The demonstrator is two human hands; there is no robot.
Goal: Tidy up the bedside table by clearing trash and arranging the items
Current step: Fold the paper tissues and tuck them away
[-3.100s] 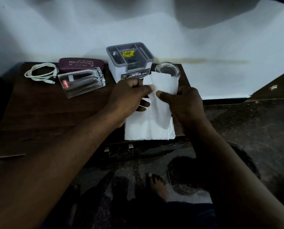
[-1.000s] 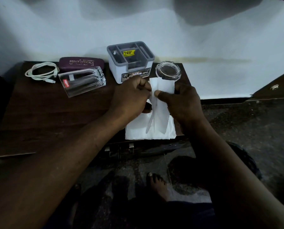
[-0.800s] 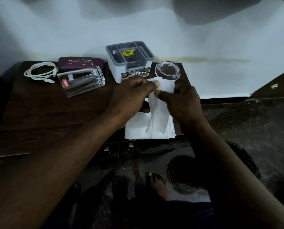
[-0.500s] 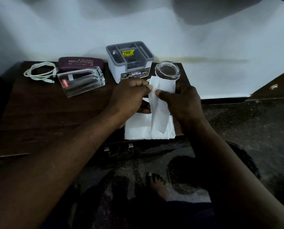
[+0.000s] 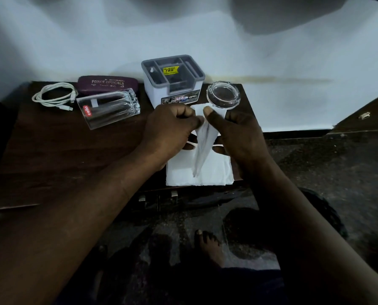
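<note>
Where the dark wooden table meets a pale wall, seen from above: left hand and right hand close together over the table's right part, both pinching one white tissue, thumb and fingers of each hand pressed shut on its upper edge; tissue folded lengthwise, narrowing to a point hanging downward, lifted clear of the surface at the top; below it, flat on the table at the near edge, a white stack of more tissue, partly covered by the hands; just behind the hands, a white organiser with a grey compartmented top, a yellow price sticker inside and a label reading OPEL on its front; to the right of that, just beside the right hand's fingers, a clear round glass dish, standing at the table's far right corner; to the left of the organiser, a clear glass lying on its side with a red Cello sticker near its mouth; touching or just behind that, a maroon case lettered PRINCE OPTICALS, lying against the wall; farther left, a coiled white cable, apart from the glass; both bare forearms reaching in from the lower corners; beneath the table edge, a dark speckled floor and a bare foot.
</note>
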